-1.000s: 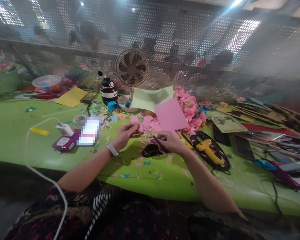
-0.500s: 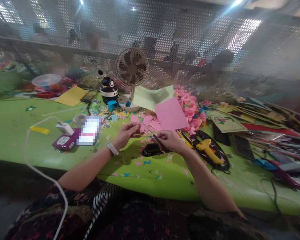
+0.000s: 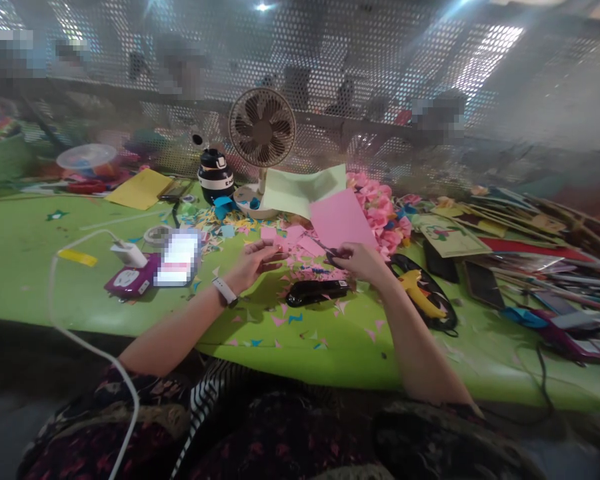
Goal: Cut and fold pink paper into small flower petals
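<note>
My left hand (image 3: 260,262) is over the green table with its fingers apart, beside small pink paper pieces (image 3: 296,233); nothing can be made out in it. My right hand (image 3: 359,260) is closed around the dark handles of scissors (image 3: 325,248), whose thin blades point up and left over the pink pieces. Behind the right hand a pink sheet (image 3: 343,220) overlaps a pale green sheet (image 3: 305,190). A black stapler (image 3: 316,292) lies between my forearms, with paper scraps around it.
A fan (image 3: 263,128) and a black bottle (image 3: 215,177) stand at the back. Pink paper flowers (image 3: 377,210) are piled behind the sheets. A yellow glue gun (image 3: 423,297) lies right; a lit phone (image 3: 179,259) and a white cable (image 3: 87,347) are left.
My right hand has moved right and slightly up with the scissors, away from my left hand. The fingers of my left hand have spread from a pinch. The stapler now shows more fully.
</note>
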Tool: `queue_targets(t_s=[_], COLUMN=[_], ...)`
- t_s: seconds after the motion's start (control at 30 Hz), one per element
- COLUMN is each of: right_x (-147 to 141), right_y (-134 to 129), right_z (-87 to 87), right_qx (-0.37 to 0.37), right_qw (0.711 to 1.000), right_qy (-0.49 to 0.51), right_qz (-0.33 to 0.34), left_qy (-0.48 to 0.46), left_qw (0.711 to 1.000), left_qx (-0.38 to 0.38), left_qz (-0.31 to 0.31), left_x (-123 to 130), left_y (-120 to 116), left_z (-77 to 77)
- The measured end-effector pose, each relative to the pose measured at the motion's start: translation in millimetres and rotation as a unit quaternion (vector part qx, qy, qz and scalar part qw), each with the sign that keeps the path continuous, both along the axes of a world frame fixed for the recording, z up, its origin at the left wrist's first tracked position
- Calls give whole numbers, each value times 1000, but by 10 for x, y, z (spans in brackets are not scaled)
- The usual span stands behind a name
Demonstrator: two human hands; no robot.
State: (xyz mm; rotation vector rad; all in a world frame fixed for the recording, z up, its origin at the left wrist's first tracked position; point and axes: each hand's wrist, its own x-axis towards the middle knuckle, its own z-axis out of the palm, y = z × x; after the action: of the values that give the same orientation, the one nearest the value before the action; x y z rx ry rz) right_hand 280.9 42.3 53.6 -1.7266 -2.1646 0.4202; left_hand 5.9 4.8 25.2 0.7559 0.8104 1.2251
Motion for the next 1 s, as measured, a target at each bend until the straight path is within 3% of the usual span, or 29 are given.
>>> queue_targets(t_s=[0.1,0.27,0.47,0.67,1.0], right_x=[54,38,27,55,87], right_y=[72,115,115,132,143], right_z=[-31,-90,-140,-170,-120], right_qx=[7,1,12,-7,-71], right_qw=[996,988,982,977,975], right_qy=[-89,-152,-190,-211,-211], right_qz=[-19,-22,-1,-23,-27], left_qy=[-6,-45,-23,7,-9], left_qw=[1000,998,1000,999,1000], left_qx=[-7,-46,-1,49,17], left_qz=[-5,5,14,2,5], left_x=[3,-4,15,7,10], left_y=[15,44,35,36,44], left_z=[11,38,17,-37,-25])
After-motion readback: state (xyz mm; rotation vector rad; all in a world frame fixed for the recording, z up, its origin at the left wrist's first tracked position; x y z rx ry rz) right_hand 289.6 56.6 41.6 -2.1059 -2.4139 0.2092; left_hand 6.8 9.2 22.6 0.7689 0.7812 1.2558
